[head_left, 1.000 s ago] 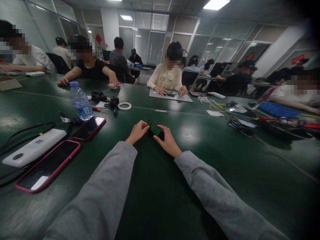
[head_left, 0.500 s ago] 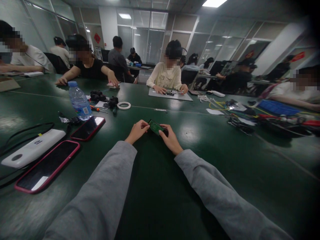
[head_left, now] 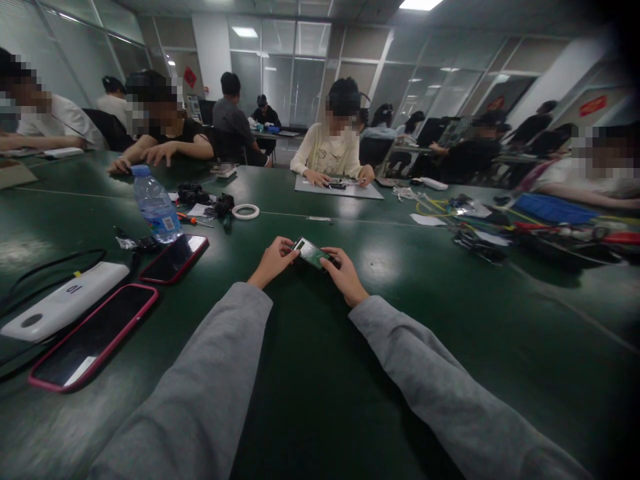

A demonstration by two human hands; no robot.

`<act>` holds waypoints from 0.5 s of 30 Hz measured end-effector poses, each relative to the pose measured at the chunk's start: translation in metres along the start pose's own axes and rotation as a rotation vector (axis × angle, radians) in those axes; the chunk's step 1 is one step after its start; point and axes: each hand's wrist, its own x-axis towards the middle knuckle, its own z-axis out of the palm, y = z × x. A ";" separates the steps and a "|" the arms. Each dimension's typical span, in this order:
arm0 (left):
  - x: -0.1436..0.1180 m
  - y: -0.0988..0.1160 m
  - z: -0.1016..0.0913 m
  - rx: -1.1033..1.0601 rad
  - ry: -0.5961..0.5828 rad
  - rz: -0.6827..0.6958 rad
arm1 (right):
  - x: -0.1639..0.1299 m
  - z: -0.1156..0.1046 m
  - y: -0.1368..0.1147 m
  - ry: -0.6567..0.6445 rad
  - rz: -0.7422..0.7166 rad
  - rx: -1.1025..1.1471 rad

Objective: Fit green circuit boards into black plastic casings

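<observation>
A small green circuit board [head_left: 311, 253] is held between my two hands above the middle of the dark green table [head_left: 310, 373]. My left hand [head_left: 275, 260] pinches its left end between thumb and fingers. At the right end, my right hand [head_left: 345, 272] grips the board, its thumb lying on the upper face and its fingers behind. Light reflects off part of the board's face. The undersides of the board and the fingertips behind it are hidden.
To the left lie two red-cased phones [head_left: 95, 340] [head_left: 175, 257], a white power bank [head_left: 65, 300] and a water bottle [head_left: 156, 205]. Farther off are a tape roll [head_left: 245, 211] and a screwdriver [head_left: 190, 219]. Cables and a blue tray [head_left: 555, 208] lie right. A co-worker [head_left: 327, 150] sits opposite.
The circuit board has tilted slightly, and its face now catches a bright reflection. Both my hands keep their hold. The co-worker in black at the left has drawn one hand back.
</observation>
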 end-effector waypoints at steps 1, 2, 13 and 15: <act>0.000 0.000 0.000 0.001 0.005 -0.006 | 0.000 0.000 -0.001 0.001 0.010 0.022; 0.000 0.000 0.000 0.002 0.012 -0.011 | 0.000 0.000 -0.001 0.002 0.015 0.043; -0.004 0.015 0.000 -0.066 -0.069 -0.054 | -0.001 -0.002 -0.006 -0.001 0.035 0.122; -0.004 0.015 0.001 -0.100 -0.085 -0.053 | -0.001 -0.002 -0.008 -0.001 0.039 0.121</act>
